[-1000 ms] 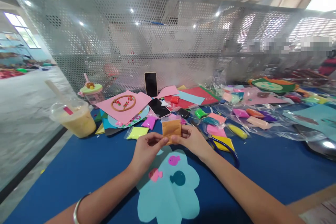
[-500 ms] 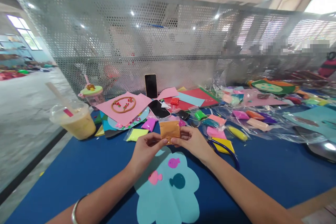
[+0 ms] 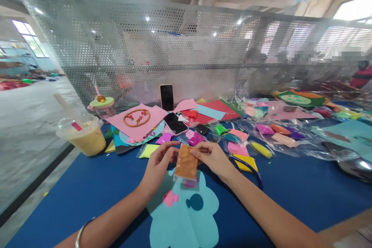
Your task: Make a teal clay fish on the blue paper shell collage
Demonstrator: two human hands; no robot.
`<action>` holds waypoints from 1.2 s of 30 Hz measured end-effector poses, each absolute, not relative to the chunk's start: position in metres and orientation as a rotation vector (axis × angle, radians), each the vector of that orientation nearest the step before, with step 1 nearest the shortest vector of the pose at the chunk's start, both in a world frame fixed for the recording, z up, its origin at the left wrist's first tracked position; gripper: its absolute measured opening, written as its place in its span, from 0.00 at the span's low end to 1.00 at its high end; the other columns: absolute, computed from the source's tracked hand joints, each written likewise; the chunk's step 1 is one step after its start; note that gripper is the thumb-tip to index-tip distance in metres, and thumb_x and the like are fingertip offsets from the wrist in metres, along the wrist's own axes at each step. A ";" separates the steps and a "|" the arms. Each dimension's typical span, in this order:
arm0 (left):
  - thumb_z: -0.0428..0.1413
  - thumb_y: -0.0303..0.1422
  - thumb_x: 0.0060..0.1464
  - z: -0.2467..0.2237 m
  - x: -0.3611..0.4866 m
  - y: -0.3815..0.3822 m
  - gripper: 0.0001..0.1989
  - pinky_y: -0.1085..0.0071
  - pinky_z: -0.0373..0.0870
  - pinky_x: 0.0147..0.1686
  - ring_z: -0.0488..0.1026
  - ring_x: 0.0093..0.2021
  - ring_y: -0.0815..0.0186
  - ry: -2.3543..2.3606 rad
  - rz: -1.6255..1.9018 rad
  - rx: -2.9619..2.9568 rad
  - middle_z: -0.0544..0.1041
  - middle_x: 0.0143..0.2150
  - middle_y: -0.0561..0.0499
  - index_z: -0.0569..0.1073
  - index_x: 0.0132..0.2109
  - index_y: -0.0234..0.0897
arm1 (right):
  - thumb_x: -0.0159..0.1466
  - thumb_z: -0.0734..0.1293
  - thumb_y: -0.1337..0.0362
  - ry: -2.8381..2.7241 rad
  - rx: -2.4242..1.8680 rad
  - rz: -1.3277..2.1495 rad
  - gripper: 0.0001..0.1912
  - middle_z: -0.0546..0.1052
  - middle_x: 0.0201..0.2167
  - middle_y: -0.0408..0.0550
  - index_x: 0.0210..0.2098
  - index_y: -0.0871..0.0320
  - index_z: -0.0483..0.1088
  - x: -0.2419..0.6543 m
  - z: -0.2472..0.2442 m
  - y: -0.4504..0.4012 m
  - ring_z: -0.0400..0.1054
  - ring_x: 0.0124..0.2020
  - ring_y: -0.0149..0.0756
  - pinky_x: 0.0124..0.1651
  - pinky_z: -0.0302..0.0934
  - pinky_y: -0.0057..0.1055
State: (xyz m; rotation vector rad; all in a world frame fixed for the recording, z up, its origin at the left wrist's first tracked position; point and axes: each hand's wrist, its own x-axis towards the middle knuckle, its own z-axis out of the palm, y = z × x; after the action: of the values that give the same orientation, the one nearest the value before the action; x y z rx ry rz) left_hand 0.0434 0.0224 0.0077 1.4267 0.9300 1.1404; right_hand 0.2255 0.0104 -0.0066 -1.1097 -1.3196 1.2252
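Observation:
My right hand (image 3: pixel 213 159) pinches the upper right edge of a flat clear packet of orange-brown clay (image 3: pixel 186 162). The packet hangs tilted, its clear end downward. My left hand (image 3: pixel 158 164) is beside the packet's left edge, fingers apart and bent; its fingertips are partly hidden. Below is a light blue scalloped paper (image 3: pixel 183 221) on the blue table. On it lie a pink fish shape (image 3: pixel 170 198) and a dark teal fish shape (image 3: pixel 196 202). A magenta shape (image 3: pixel 191 182) shows partly behind the packet's clear end.
Several coloured clay packets lie beyond my hands, including a lime yellow one (image 3: pixel 150 150) and a yellow one (image 3: pixel 245 162) under blue-handled scissors (image 3: pixel 258 178). A drink cup (image 3: pixel 87 139) stands left. A phone (image 3: pixel 167 97) leans near the mesh panel (image 3: pixel 186 54).
The packet has flipped end over end, so its clear end now points down over the paper. My left hand has let go of it and moved slightly left.

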 end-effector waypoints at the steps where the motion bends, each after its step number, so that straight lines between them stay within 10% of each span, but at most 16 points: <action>1: 0.57 0.44 0.49 0.007 0.044 0.023 0.18 0.72 0.72 0.31 0.75 0.31 0.65 0.929 1.105 1.415 0.78 0.31 0.47 0.76 0.41 0.33 | 0.52 0.71 0.49 -1.333 -1.119 1.196 0.17 0.78 0.27 0.46 0.28 0.58 0.73 0.226 -0.006 0.010 0.74 0.30 0.38 0.34 0.69 0.33; 10: 0.65 0.40 0.39 0.005 0.047 0.021 0.14 0.77 0.65 0.23 0.69 0.23 0.70 0.966 1.103 1.425 0.74 0.23 0.51 0.74 0.27 0.32 | 0.53 0.71 0.53 -1.457 -1.109 1.075 0.15 0.79 0.31 0.48 0.33 0.59 0.75 0.216 -0.004 0.003 0.74 0.33 0.38 0.36 0.67 0.32; 36: 0.63 0.40 0.44 0.013 0.048 0.013 0.15 0.73 0.70 0.33 0.74 0.34 0.63 1.006 1.112 1.482 0.80 0.33 0.46 0.79 0.36 0.33 | 0.50 0.73 0.53 -1.377 -1.165 0.989 0.15 0.75 0.21 0.45 0.23 0.59 0.72 0.221 0.002 0.000 0.68 0.24 0.33 0.29 0.62 0.29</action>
State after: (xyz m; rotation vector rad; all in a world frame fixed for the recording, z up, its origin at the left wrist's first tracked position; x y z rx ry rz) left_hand 0.0481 0.0131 0.0133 1.4818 1.0055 1.1116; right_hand 0.2215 0.0001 0.0023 -1.1646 -1.3770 0.9891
